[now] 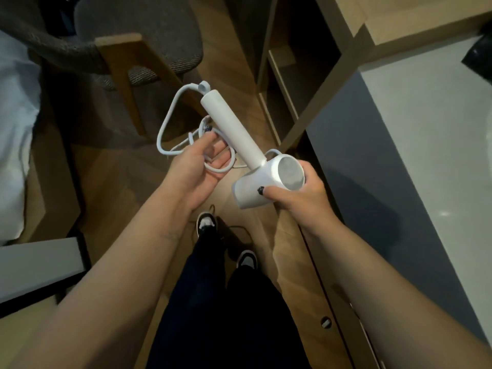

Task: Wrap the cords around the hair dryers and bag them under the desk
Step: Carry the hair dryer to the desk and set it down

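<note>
head view, mid-frame: the right hand (298,194) grips the white hair dryer (255,166) by its barrel, handle running toward upper left, while the left hand (198,166) (nearer the handle) holds the loose cord (170,113) loops beside it.

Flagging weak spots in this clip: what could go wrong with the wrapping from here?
The cord hangs in loose loops off the left hand, whose fingers look barely curled, so coils could slip or tangle. The right hand grips only the hair dryer head, so the long handle may swing while winding.
</note>
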Tool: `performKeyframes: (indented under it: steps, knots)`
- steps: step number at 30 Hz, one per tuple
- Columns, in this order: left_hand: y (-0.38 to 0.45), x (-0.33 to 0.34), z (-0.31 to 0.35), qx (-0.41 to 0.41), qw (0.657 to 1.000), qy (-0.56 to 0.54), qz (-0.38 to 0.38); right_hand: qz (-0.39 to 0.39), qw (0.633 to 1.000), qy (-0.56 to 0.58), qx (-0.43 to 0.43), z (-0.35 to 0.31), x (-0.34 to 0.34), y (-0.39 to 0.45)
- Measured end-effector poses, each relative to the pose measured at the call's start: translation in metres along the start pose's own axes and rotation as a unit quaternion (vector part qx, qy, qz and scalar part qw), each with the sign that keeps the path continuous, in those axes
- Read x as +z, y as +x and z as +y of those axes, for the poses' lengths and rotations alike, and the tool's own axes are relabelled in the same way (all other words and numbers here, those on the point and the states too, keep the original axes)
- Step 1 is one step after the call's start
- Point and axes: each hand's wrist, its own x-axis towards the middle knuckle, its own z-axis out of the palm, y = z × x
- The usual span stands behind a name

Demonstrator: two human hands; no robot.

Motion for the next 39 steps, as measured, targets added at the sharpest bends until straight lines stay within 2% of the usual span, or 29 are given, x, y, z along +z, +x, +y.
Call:
performKeyframes:
  steps: [7,13,18,26,30,34,39]
  knots:
    - [0.076,0.014,0.069,-0.036,0.999,0.004,0.021,-0.01,0.998,0.022,0.057,-0.037,0.03,0.083]
    - [0.131,0.043,0.15,-0.057,0.996,0.065,0.012,-0.006,0.996,0.05,0.075,-0.086,0.055,0.154]
    - [0.168,0.091,0.204,-0.039,0.994,0.105,-0.007,0.041,0.992,0.095,0.073,-0.132,0.062,0.204]
    - [0.219,0.176,0.266,0.027,0.986,0.162,-0.004,0.053,0.976,0.204,0.051,-0.191,0.057,0.28]
    - [0.243,0.212,0.29,0.067,0.976,0.204,-0.036,0.075,0.965,0.242,0.064,-0.221,0.054,0.319]
    - [0.266,0.247,0.316,0.091,0.965,0.235,-0.077,0.095,0.96,0.259,0.04,-0.252,0.041,0.35]
    - [0.306,0.296,0.353,0.08,0.96,0.248,-0.101,0.13,0.94,0.311,0.051,-0.294,0.022,0.393]
